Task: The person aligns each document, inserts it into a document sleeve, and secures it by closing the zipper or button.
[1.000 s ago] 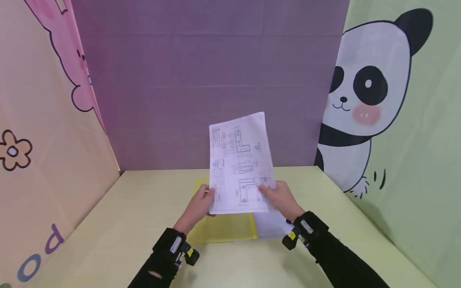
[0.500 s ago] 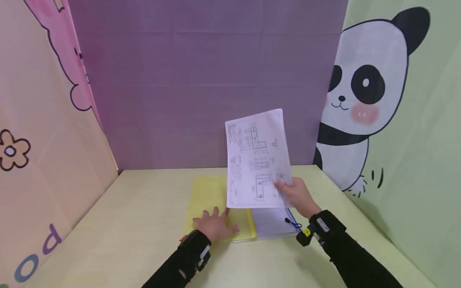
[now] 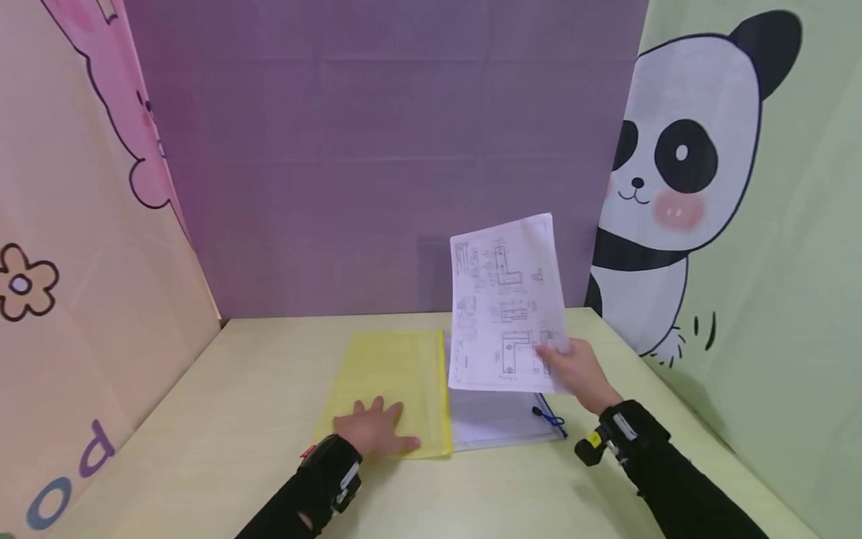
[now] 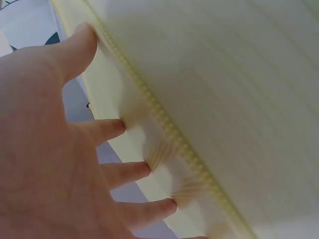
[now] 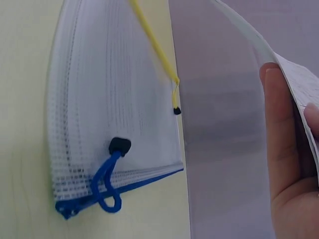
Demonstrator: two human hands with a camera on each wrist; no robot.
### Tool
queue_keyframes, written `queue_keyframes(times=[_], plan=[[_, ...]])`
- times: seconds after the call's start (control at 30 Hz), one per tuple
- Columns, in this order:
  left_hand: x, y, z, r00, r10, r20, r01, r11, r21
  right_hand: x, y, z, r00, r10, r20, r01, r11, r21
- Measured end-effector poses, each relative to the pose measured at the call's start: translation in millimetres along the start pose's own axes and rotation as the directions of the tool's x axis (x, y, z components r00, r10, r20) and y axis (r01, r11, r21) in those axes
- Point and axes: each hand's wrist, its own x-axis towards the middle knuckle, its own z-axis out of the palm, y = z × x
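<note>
My right hand pinches printed sheets by their lower right edge, thumb in front and fingers behind. Technical line drawings cover the facing page, held up above the table. A yellow translucent zip document pouch lies partly over a whitish mesh zip pouch. With fingers spread, my left hand rests on the near part of the yellow pouch. In the left wrist view, fingertips press along its ribbed edge. A blue zipper cord hangs at the mesh pouch's corner in the right wrist view.
The pale wooden table runs back to a purple backdrop. A pink-beige panel with cartoon prints stands at the left, and a green panel with a panda at the right.
My left hand has let go of the sheets, moved down onto the yellow pouch and slid it left, baring more of the mesh pouch. My right hand has carried the sheets right.
</note>
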Motion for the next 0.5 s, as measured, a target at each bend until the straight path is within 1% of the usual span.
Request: queue_keyframes(times=[0.13, 0.23, 0.33, 0.4, 0.47, 0.5], plan=[[0.8, -8.2, -4.8, 1.0, 0.011, 0.009, -0.011, 1.0, 0.007, -1.8, 1.8, -3.8, 1.0, 0.005, -0.01, -0.005, 1.0, -0.012], [5.5, -6.8, -7.0, 1.0, 0.02, -0.019, -0.02, 1.0, 0.022, -2.9, 1.2, -4.2, 1.0, 0.018, -0.02, -0.019, 1.0, -0.015], [13.2, 2.9, -4.0, 0.994, 0.034, -0.102, -0.031, 0.999, 0.028, -3.4, 0.5, -3.3, 0.999, 0.024, -0.032, -0.025, 1.0, -0.02], [17.3, 12.3, -1.5, 0.989, 0.041, -0.142, -0.039, 0.999, 0.02, -3.7, -0.2, -1.5, 0.999, 0.029, -0.037, -0.029, 1.0, -0.009], [20.3, 20.4, 1.5, 0.984, 0.046, -0.17, -0.041, 0.999, 0.029, -3.8, -0.8, 1.0, 0.999, 0.032, -0.035, -0.032, 0.999, 0.003], [20.8, 24.3, 1.9, 0.985, 0.042, -0.166, -0.036, 0.999, 0.039, -4.0, -1.3, 2.6, 0.999, 0.035, -0.034, -0.035, 0.999, 0.009]])
